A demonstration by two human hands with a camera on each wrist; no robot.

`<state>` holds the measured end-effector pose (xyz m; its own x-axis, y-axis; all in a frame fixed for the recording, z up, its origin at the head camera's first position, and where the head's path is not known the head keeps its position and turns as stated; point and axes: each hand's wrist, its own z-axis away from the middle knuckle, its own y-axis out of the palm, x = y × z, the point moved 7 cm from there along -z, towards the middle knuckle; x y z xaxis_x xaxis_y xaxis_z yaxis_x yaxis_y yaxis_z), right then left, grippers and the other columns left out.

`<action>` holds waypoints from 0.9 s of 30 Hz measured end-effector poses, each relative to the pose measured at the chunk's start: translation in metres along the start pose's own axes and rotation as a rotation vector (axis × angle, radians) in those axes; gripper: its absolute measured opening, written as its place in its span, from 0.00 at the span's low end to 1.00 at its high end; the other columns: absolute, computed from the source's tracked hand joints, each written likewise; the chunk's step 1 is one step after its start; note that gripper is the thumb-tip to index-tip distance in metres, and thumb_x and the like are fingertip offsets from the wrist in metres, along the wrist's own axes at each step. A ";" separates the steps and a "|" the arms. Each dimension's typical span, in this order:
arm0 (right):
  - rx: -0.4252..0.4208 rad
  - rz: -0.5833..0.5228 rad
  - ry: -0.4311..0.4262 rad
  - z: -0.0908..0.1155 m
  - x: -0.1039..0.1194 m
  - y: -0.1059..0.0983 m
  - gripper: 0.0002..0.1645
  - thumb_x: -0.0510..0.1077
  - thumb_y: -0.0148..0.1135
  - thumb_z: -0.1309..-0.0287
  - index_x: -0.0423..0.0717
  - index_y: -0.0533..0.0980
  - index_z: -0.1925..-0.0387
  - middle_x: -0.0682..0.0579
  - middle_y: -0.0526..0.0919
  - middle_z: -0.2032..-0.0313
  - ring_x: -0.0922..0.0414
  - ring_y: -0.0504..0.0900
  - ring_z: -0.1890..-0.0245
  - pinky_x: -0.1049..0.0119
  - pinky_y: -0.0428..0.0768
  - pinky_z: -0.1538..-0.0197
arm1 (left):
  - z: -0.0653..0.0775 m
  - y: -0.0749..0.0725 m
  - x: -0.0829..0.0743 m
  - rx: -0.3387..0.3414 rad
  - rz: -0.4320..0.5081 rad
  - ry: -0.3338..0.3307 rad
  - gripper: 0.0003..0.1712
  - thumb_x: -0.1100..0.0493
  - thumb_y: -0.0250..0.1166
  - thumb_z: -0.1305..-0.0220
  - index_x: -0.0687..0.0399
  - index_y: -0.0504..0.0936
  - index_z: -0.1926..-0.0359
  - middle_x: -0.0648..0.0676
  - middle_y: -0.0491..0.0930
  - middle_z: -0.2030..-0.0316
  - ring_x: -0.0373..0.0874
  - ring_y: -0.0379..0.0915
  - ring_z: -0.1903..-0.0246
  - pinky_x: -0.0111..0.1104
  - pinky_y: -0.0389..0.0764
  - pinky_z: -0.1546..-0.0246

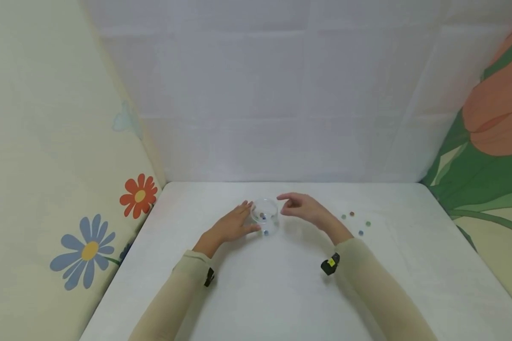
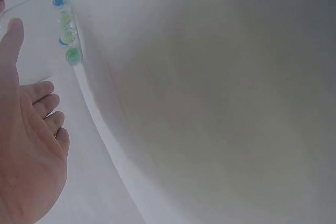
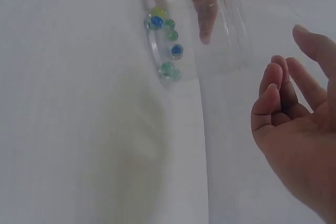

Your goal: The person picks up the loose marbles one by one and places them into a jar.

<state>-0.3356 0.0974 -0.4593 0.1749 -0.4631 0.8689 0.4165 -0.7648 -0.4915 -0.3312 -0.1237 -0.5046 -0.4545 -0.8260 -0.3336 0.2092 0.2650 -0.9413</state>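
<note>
And the jar is flanked: left hand loose at nine o'clock, right hand slack at three, nothing visibly gripped! Filling, seemingly; marbles beyond three should be fetched.

Head view high, facing forward and down, wrist views close, sharing the clear jar

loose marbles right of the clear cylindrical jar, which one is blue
The small round blue glassy marble, lowest of the four; the others are one reddish-brown marble, the leftmost green marble and the rightmost green marble.
</note>
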 end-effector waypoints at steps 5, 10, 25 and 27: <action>0.011 0.058 0.000 0.013 -0.003 -0.013 0.30 0.50 0.65 0.32 0.56 0.72 0.31 0.52 0.83 0.51 0.53 0.80 0.48 0.50 0.78 0.41 | 0.001 0.001 0.000 0.007 -0.020 0.006 0.52 0.29 0.53 0.30 0.58 0.51 0.20 0.60 0.47 0.20 0.55 0.39 0.21 0.48 0.48 0.22; 0.006 0.108 -0.005 0.028 -0.003 -0.032 0.32 0.50 0.67 0.34 0.55 0.71 0.30 0.51 0.82 0.50 0.52 0.79 0.49 0.54 0.79 0.45 | 0.000 0.001 -0.001 0.004 -0.035 0.020 0.52 0.29 0.53 0.29 0.58 0.50 0.20 0.60 0.48 0.21 0.55 0.38 0.21 0.47 0.47 0.22; -0.064 0.199 0.018 0.072 -0.047 -0.089 0.34 0.50 0.66 0.33 0.50 0.69 0.29 0.40 0.79 0.43 0.48 0.77 0.46 0.54 0.77 0.45 | -0.001 0.001 -0.002 0.003 -0.032 0.019 0.52 0.30 0.53 0.29 0.59 0.50 0.20 0.60 0.48 0.21 0.54 0.38 0.20 0.46 0.47 0.22; -0.080 0.214 0.047 0.078 -0.057 -0.096 0.35 0.53 0.65 0.32 0.50 0.69 0.28 0.38 0.78 0.41 0.47 0.76 0.44 0.52 0.77 0.44 | 0.000 0.000 -0.002 0.002 -0.027 0.019 0.52 0.30 0.54 0.29 0.59 0.50 0.20 0.60 0.48 0.21 0.54 0.38 0.21 0.47 0.47 0.22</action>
<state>-0.3162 0.2323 -0.4570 0.2089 -0.6377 0.7414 0.3019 -0.6790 -0.6692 -0.3305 -0.1215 -0.5040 -0.4762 -0.8233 -0.3088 0.1980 0.2418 -0.9499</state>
